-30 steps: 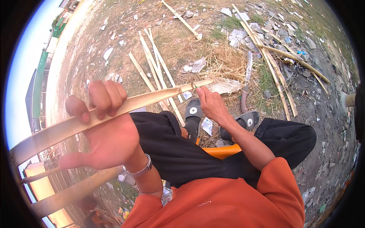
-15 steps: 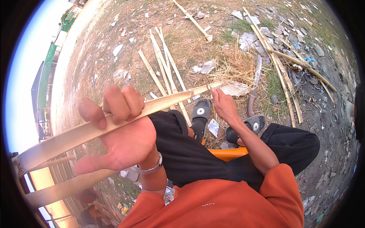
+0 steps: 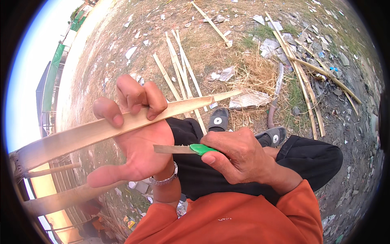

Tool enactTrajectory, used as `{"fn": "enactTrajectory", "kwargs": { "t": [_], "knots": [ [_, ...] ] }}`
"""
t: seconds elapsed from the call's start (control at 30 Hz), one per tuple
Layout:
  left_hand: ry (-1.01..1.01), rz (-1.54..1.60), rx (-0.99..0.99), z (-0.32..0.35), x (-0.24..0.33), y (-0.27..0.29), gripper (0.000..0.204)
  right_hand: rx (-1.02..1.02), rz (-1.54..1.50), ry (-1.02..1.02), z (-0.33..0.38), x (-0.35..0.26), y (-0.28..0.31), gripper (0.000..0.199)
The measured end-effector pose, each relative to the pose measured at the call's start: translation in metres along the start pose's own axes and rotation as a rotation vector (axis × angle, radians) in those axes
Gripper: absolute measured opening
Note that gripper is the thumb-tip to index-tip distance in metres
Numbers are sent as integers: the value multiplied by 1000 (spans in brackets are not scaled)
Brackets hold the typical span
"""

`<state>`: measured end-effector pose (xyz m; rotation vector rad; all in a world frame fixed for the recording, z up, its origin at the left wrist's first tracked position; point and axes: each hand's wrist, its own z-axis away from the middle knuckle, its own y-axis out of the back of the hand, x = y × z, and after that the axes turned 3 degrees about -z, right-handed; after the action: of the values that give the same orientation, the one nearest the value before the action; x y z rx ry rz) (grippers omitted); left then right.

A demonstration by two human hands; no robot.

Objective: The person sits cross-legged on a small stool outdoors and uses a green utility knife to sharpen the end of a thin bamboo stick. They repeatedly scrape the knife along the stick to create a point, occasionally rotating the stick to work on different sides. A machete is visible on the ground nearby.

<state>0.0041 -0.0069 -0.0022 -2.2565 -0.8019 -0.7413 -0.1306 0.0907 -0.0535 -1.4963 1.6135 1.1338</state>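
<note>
A long split bamboo strip [image 3: 185, 107] slants across in front of me, narrowing to a thin point at its right end. The fingers of my left hand [image 3: 140, 142] curl over its upper edge and grip it against the palm, while the thumb sticks out below. In my right hand [image 3: 239, 156] is a knife [image 3: 172, 149] with a green handle and a flat, square-ended blade. That blade points left, below the strip and apart from it, in front of my left palm.
Bamboo strips [image 3: 180, 67] lie on the dry ground ahead, with more strips [image 3: 298, 73] at the right. Near my sandals [image 3: 219, 119] are a broken slab [image 3: 248, 100] and a long grey blade with a brown handle [image 3: 272, 116]. Bamboo poles [image 3: 77, 197] stand at the lower left.
My right hand has drawn back from the strip's pointed end toward my body, bringing the knife into clear sight. My left hand still grips the strip, shifted slightly right.
</note>
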Motion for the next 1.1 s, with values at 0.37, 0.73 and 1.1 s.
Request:
{"fn": "enactTrajectory", "kwargs": {
  "t": [0.37, 0.73, 1.1],
  "knots": [
    [9, 46, -38, 2, -4, -8, 70, -136, -342, 62, -9, 19, -9, 30],
    [52, 40, -71, 2, -5, -8, 68, -2, -263, 93, -9, 49, -28, 32],
    [43, -39, -23, -1, -3, -3, 64, -14, -560, 114, 2, 61, -4, 50]
  ]
}}
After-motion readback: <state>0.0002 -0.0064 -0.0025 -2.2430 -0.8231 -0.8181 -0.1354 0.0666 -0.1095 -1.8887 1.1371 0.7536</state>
